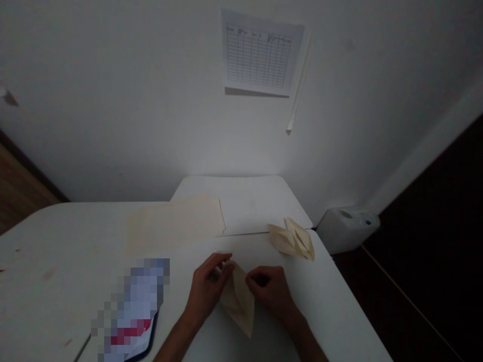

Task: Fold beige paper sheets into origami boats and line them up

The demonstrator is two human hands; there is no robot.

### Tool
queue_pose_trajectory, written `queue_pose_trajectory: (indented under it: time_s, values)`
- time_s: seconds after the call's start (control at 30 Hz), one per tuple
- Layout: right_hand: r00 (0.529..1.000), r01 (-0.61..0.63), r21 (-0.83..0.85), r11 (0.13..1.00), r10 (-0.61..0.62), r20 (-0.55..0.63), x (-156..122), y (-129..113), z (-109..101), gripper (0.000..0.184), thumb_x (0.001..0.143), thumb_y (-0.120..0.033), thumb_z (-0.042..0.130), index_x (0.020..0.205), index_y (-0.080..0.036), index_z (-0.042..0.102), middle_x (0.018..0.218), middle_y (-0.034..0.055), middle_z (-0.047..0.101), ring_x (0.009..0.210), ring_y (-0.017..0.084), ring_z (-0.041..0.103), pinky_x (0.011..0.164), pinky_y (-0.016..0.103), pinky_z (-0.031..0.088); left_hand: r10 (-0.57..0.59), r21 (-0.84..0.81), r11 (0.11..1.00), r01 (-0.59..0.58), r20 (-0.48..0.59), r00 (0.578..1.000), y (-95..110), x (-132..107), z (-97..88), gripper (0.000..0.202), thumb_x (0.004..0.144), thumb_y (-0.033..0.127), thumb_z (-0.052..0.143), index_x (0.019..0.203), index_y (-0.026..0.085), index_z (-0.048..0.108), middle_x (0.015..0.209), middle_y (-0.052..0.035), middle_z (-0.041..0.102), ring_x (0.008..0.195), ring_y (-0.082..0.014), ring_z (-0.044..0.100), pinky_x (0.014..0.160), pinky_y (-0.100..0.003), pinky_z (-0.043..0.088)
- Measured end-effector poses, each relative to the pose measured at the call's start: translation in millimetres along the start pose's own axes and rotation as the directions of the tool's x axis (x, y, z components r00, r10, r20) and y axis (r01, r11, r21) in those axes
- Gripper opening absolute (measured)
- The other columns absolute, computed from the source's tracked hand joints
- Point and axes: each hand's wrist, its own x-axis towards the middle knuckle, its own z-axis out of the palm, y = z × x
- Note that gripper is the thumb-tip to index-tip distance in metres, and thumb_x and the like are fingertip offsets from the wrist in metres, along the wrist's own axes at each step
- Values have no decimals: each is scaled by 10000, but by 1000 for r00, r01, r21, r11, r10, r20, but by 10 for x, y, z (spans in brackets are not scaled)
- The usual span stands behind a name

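A cream folded paper piece [238, 301] lies on the white table [60, 261] between my two hands, with its point toward me. My left hand [207, 291] pinches its upper left edge, fingers curled over the fold. My right hand [270, 292] grips its upper right edge with the fingers closed. Both hands press the paper against the tabletop.
Finished folded paper shapes [293, 238] sit at the table's right edge. A stack of flat cream sheets [175, 222] lies further back. A blurred-out flat object [130, 314] is at front left. A white box [347, 227] stands on the floor to the right. A printed chart [260, 54] hangs on the wall.
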Motion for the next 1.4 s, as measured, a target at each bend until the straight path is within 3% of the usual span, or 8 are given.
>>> queue_pose_trajectory:
  time_s: [0.23,0.43,0.6,0.73,0.83,0.93,1.1,1.4]
  values:
    - [1000,-24,-10,1000,24,0,8,-15,3,121,714,-182,633,682,-186,749,616,8,709,547,152,646,523,212,479,40,-82,996,-38,24,999,-49,-8,-5,259,866,400,569,860,203,738,917,-67,720,816,-200,659,696,-278,527]
    - [998,-56,10,998,56,-19,13,-13,-3,125,724,-200,629,675,-176,741,602,13,700,537,152,641,509,213,469,-152,-178,973,150,1,988,-68,-31,-1,344,802,405,617,1045,175,698,835,-46,699,616,-156,639,551,-244,514]
    - [996,-85,28,996,86,-31,14,-2,-7,122,728,-214,637,681,-173,743,612,20,705,551,161,652,518,220,475,-191,-255,948,190,23,981,-88,-52,-15,367,754,367,595,1026,149,707,816,-56,698,603,-165,642,508,-235,501]
    - [996,-89,45,995,90,-12,8,4,-3,122,726,-205,636,678,-170,742,621,23,710,550,161,650,510,215,473,-167,-209,964,165,9,986,-137,-47,3,372,730,331,604,1042,160,709,827,-51,718,582,-158,641,518,-239,511]
    - [998,-70,41,997,70,-3,4,-8,0,116,720,-188,637,682,-171,745,621,19,709,545,154,644,517,213,473,-172,-172,970,172,13,985,-138,-38,17,362,772,389,601,1033,165,712,786,-46,719,553,-156,635,499,-236,502]
    - [998,-55,29,998,55,-7,3,-36,-6,118,721,-180,633,686,-172,746,620,16,706,546,151,642,521,211,468,-175,-114,978,176,14,984,-91,-27,13,341,788,458,615,942,175,728,722,-37,709,550,-162,626,476,-229,483]
    - [999,-41,21,999,41,17,-6,-59,-14,118,719,-172,633,674,-167,742,603,14,697,535,148,633,504,205,450,-90,-35,995,91,17,996,-11,-19,-13,252,810,430,619,802,205,731,738,-21,722,586,-157,615,526,-230,483]
    - [1000,-11,11,1000,11,21,-8,-32,14,113,708,-165,640,688,-171,751,630,18,711,551,149,640,532,211,467,-2,-88,996,-1,-30,1000,-30,-37,-23,219,830,379,619,781,203,741,758,-26,721,678,-172,646,608,-243,505]
